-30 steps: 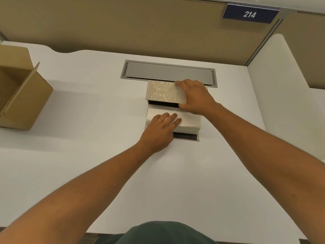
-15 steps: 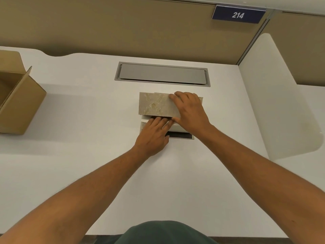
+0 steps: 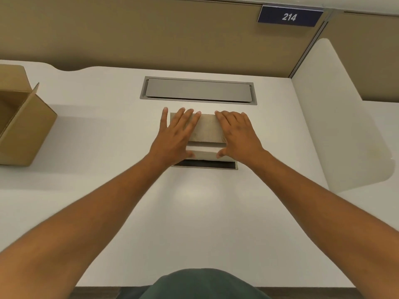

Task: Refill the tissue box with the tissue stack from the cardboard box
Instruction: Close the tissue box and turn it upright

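Note:
A beige patterned tissue box lid lies on top of a white tissue stack, in the middle of the white desk. The stack sits in a shallow tray with a dark inside, seen only at its near edge. My left hand lies flat on the lid's left end, its thumb at the stack's near side. My right hand lies flat on the right end, thumb also against the stack. The open cardboard box stands at the desk's left edge.
A grey cable hatch is set into the desk just behind the tissue box. A beige partition with a blue "214" sign runs along the back. A white curved divider stands on the right.
The lid has come down further over the stack. My left hand moved from the stack's front up onto the lid's left end; my right hand shifted to the right end.

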`<action>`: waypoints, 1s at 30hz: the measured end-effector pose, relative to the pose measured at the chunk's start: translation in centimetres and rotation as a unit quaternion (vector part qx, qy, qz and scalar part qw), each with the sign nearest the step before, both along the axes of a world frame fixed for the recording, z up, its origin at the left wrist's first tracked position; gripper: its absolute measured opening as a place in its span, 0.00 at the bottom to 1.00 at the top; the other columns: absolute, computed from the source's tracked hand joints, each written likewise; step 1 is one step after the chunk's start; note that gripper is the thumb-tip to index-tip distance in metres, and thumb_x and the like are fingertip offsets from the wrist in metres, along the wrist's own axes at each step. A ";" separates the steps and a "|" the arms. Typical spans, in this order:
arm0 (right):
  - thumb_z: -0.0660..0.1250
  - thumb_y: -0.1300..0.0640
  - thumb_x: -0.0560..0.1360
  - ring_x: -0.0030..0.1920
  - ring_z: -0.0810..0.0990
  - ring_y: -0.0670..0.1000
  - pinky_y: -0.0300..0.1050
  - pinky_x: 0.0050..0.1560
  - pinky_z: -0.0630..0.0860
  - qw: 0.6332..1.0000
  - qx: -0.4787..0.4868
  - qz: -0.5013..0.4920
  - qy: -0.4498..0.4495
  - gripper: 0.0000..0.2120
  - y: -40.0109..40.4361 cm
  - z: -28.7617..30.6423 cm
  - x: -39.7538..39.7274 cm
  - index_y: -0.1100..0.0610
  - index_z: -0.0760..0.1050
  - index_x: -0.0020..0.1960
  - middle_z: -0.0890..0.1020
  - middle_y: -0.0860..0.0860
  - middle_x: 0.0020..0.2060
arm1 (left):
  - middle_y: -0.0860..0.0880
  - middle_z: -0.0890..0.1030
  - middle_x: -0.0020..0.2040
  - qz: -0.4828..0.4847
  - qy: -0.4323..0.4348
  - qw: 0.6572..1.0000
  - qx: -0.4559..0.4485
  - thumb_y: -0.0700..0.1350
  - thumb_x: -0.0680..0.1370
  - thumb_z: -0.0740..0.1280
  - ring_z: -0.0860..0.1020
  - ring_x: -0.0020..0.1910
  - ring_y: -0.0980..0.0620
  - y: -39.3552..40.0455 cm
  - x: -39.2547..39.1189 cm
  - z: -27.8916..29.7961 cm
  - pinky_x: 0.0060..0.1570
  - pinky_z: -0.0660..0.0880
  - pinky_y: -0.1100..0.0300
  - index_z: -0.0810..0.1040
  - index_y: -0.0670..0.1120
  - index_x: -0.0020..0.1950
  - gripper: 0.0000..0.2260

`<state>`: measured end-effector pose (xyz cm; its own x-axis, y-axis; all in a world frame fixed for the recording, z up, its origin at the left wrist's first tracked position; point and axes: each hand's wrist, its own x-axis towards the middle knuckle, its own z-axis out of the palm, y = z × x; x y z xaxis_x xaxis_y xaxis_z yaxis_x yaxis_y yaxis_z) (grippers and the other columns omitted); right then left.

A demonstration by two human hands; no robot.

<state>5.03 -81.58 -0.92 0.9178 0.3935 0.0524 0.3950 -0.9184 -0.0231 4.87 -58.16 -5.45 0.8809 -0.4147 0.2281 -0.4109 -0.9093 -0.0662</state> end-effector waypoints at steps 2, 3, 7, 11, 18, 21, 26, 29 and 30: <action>0.85 0.39 0.62 0.75 0.70 0.60 0.62 0.81 0.59 1.000 -0.003 -0.009 -0.014 0.59 0.0 -0.4 -0.3 0.56 0.59 0.83 0.71 0.54 0.75 | 0.42 0.69 0.77 -0.014 -0.004 1.000 0.006 0.64 0.63 0.82 0.69 0.77 0.39 0.3 0.4 -0.1 0.80 0.55 0.31 0.56 0.45 0.85 0.59; 0.85 0.40 0.62 0.74 0.71 0.60 0.62 0.80 0.60 1.000 -0.001 -0.014 -0.021 0.58 -0.1 -0.6 -0.4 0.56 0.61 0.82 0.72 0.55 0.74 | 0.42 0.70 0.75 -0.018 -0.011 1.000 0.005 0.63 0.64 0.82 0.70 0.74 0.39 0.4 0.3 -0.3 0.80 0.57 0.32 0.58 0.44 0.84 0.57; 0.86 0.45 0.61 0.70 0.73 0.61 0.61 0.77 0.64 0.999 0.014 -0.004 -0.051 0.52 -0.3 -2.1 -1.3 0.56 0.67 0.78 0.75 0.56 0.71 | 0.39 0.73 0.72 -0.030 -0.034 0.999 -0.029 0.56 0.66 0.81 0.73 0.71 0.38 0.6 -0.5 -1.3 0.78 0.62 0.37 0.65 0.42 0.80 0.48; 0.86 0.48 0.62 0.67 0.75 0.61 0.59 0.72 0.69 0.996 0.035 0.006 -0.084 0.46 -0.5 -3.5 -2.4 0.56 0.70 0.74 0.76 0.57 0.68 | 0.39 0.73 0.73 -0.037 -0.033 0.998 -0.049 0.54 0.68 0.82 0.72 0.69 0.38 0.6 -1.4 -2.0 0.74 0.68 0.42 0.68 0.44 0.78 0.43; 0.85 0.51 0.64 0.70 0.73 0.62 0.61 0.70 0.71 0.996 0.026 0.000 -0.088 0.45 -0.6 -5.0 -4.3 0.56 0.69 0.76 0.75 0.58 0.71 | 0.38 0.70 0.79 -0.037 -0.040 0.997 -0.047 0.51 0.76 0.75 0.68 0.78 0.37 0.8 -3.5 -3.7 0.80 0.62 0.39 0.64 0.44 0.82 0.38; 0.82 0.55 0.70 0.74 0.72 0.64 0.64 0.74 0.68 0.996 0.004 0.011 -0.084 0.43 -0.7 -5.9 -5.2 0.57 0.67 0.80 0.74 0.58 0.75 | 0.39 0.70 0.80 -0.045 -0.047 0.997 -0.036 0.48 0.80 0.71 0.68 0.79 0.38 1.0 -4.5 -4.6 0.81 0.60 0.40 0.62 0.45 0.84 0.35; 0.72 0.65 0.79 0.74 0.74 0.64 0.64 0.72 0.70 0.992 0.001 0.029 -0.120 0.30 -1.1 -7.3 -6.2 0.56 0.70 0.79 0.75 0.58 0.75 | 0.40 0.68 0.82 -0.043 -0.067 0.996 -0.033 0.36 0.81 0.68 0.66 0.81 0.38 1.0 -5.9 -6.2 0.82 0.59 0.39 0.59 0.46 0.85 0.34; 0.65 0.68 0.80 0.71 0.77 0.65 0.64 0.70 0.72 0.990 0.019 0.038 -0.133 0.26 -1.4 -7.9 -6.5 0.57 0.74 0.77 0.78 0.59 0.73 | 0.40 0.66 0.83 -0.043 -0.068 0.996 -0.038 0.30 0.81 0.63 0.63 0.83 0.37 1.1 -6.5 -6.9 0.82 0.57 0.38 0.58 0.46 0.86 0.35; 0.64 0.69 0.80 0.71 0.77 0.65 0.64 0.69 0.73 0.990 0.023 0.040 -0.135 0.25 -1.5 -8.0 -6.6 0.57 0.74 0.76 0.78 0.59 0.73 | 0.40 0.65 0.84 -0.043 -0.066 0.996 -0.040 0.29 0.80 0.61 0.63 0.83 0.37 1.0 -6.7 -7.1 0.83 0.57 0.38 0.57 0.46 0.86 0.35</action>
